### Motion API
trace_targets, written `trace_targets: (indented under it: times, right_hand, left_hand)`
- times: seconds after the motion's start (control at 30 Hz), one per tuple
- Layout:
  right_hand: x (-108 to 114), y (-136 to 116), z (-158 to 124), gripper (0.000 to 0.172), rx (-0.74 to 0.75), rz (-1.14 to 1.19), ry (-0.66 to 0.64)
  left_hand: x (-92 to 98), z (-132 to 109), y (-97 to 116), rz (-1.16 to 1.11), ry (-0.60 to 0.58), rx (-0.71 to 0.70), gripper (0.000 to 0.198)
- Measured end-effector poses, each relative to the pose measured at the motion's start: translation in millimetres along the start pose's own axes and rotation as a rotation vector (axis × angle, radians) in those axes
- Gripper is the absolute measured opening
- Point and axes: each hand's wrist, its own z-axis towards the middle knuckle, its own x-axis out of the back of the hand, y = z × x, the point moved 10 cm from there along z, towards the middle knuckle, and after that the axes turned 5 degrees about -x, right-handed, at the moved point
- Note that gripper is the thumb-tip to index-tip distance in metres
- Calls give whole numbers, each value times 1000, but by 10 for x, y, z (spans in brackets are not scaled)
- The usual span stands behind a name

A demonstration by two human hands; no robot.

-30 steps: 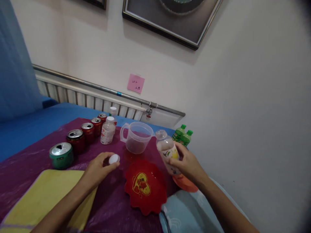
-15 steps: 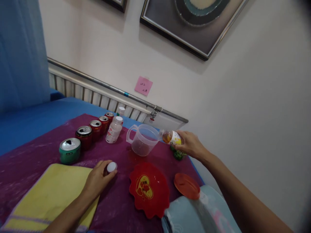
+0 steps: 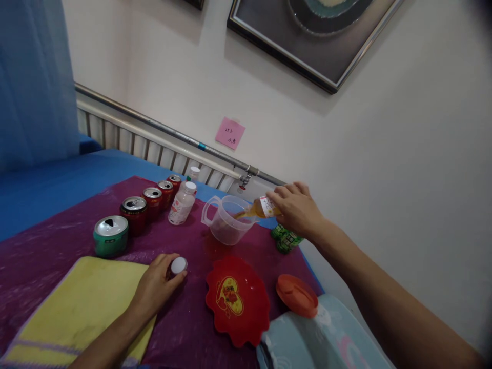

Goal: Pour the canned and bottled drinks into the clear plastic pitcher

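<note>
At the near left edge of the surface (image 3: 57,246), which is covered in purple sheeting, lies a yellow towel (image 3: 88,302). Beyond it stands a green can (image 3: 110,236) with its top opened. A row of red cans (image 3: 134,211) runs from that can toward the far edge, ending beside two small white-capped bottles (image 3: 181,205). The left hand (image 3: 156,284) rests on the purple sheeting just right of the towel, its fingers (image 3: 169,271) curled shut around a white cap (image 3: 179,265) – thumb on one side, forefingers on the other, the cap's flat top facing up. Further right and near the far edge stands a clear measuring jug (image 3: 226,225), handle to the left, with a little dark liquid at the bottom. In front of it, near the front edge, lies a red scalloped dish (image 3: 237,300) with a heart motif. The right hand (image 3: 295,210) is raised over the far right corner, its fingers wrapped closed around a small bottle (image 3: 261,207). The bottle is tipped almost level, its open neck at the jug's right rim, and amber liquid fills the neck end – a thin stream slants into the jug. Below the right hand, at the right edge, stand green bottles (image 3: 286,240), partly hidden by it. An orange lid (image 3: 296,295) lies at the near right corner, touching a pale blue cloth (image 3: 319,343).
</note>
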Motion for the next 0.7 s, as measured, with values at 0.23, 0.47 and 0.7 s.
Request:
trace_targets:
  times: [0.23, 0.47, 0.7]
  right_hand:
    - [281, -392, 141, 35, 104, -162, 99]
    - [329, -403, 93, 39, 90, -88, 127]
    - [279, -180, -53, 44, -58, 22, 187]
  left_hand:
    - [-2, -2, 6, 8, -8, 2, 38]
    - [30, -10, 40, -7, 9, -2, 37]
    - [115, -17, 106, -58, 42, 43, 41]
